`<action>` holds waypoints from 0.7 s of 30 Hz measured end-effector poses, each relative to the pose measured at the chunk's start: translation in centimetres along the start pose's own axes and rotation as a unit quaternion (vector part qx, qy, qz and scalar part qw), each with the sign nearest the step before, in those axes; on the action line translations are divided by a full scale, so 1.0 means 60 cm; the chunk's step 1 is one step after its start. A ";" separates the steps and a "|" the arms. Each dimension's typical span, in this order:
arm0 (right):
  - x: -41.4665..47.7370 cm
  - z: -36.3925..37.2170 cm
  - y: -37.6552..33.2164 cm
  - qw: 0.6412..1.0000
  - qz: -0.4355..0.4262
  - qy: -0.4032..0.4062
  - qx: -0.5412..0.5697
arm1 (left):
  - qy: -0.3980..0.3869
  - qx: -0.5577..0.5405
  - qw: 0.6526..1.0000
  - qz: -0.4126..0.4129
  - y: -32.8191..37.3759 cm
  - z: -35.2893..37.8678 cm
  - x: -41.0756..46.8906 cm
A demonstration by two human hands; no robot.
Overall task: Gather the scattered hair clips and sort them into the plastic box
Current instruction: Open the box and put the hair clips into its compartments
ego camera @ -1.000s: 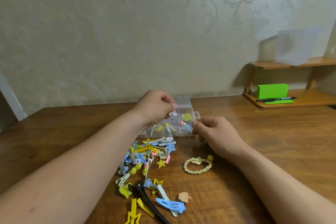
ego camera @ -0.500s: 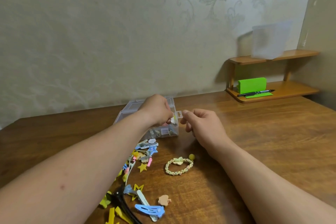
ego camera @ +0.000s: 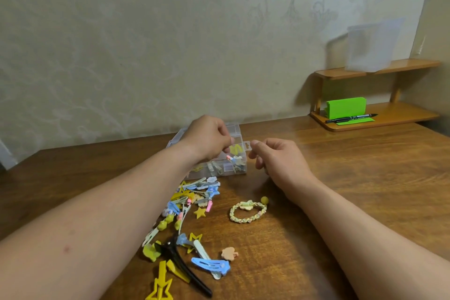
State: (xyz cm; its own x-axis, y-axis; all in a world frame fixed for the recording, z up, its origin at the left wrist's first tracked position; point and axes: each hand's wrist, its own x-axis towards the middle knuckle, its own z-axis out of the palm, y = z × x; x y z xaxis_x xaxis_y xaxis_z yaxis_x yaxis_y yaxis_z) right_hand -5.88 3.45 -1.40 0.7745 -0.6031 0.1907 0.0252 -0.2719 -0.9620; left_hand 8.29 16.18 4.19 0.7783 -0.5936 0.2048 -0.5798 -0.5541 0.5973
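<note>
Wooden table [ego camera: 365,178], toward its far edge: left hand [ego camera: 209,139] curls over the box [ego camera: 230,168], grip unclear; right hand [ego camera: 275,161] pinches its tab [ego camera: 246,145]; clips [ego camera: 192,197] lie nearer.

Plastic box [ego camera: 219,170] top is blocked: left hand [ego camera: 207,139] is curled over the compartments, with its forearm crossing in from the box's near-left. Right hand [ego camera: 280,161] sits just right of the box, grip at the box's hang tab, so that side is taken. Hair clip pile [ego camera: 192,197] lies just beside the box's near wall, and a braided hair tie [ego camera: 247,210] lies near-right of the box. Behind the box is a thin strip of surface [ego camera: 353,190], then the wall [ego camera: 146,56]. Open lanes are the surface left of the box and well right of the box up to the wooden shelf [ego camera: 394,117].
</note>
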 end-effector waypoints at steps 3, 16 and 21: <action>0.000 0.000 -0.003 1.000 0.005 -0.004 -0.004 | 0.035 -0.012 0.999 0.015 -0.009 -0.018 -0.016; -0.009 0.000 -0.006 0.999 -0.017 -0.017 -0.029 | 0.034 -0.135 0.987 0.084 -0.082 -0.062 -0.205; -0.010 0.002 -0.005 0.999 -0.018 -0.014 -0.041 | -0.131 -0.067 0.977 0.155 -0.059 -0.076 -0.248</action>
State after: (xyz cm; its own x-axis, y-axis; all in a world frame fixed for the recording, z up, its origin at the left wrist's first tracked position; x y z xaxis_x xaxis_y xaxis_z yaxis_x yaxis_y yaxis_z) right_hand -6.30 3.97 -1.25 0.7915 -0.5707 0.2186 0.0027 -0.3544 -0.9351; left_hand -0.17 29.62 2.57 0.4716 -0.8593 0.1978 -0.7281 -0.2529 0.6372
